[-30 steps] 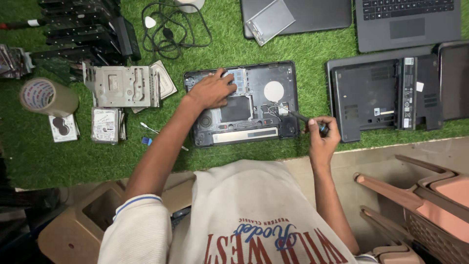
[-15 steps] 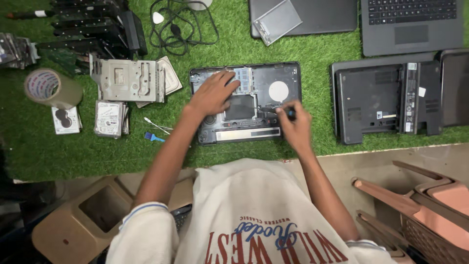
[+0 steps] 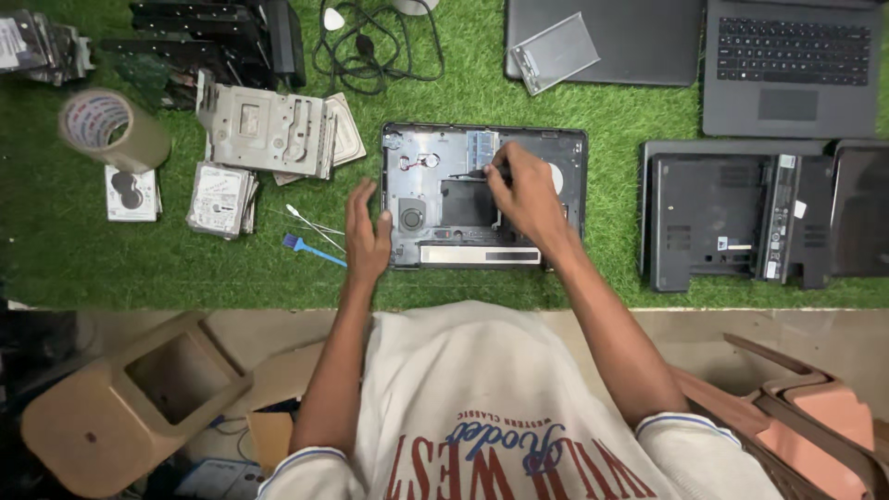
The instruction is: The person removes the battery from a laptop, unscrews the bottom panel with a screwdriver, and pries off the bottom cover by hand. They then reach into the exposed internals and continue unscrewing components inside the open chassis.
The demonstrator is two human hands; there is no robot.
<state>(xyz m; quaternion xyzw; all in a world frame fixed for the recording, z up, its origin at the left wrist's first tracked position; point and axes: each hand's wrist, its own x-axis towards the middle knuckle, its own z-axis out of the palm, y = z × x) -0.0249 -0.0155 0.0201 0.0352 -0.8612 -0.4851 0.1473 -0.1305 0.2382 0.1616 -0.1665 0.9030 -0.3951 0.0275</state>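
Observation:
An opened laptop base lies bottom-up on green artificial turf, its inner parts showing. My right hand is over its middle, shut on a thin dark screwdriver whose tip points left at the board. My left hand rests with spread fingers on the turf at the base's left edge and holds nothing. A blue brush and thin white sticks lie just left of that hand.
Left of the laptop are hard drives, a metal drive bracket and a tape roll. Cables lie at the back. More laptops and another upturned base are on the right. A stool and chair flank me.
My right hand brought the screwdriver from the laptop's right edge onto its middle. My left hand slid off the laptop to its left edge.

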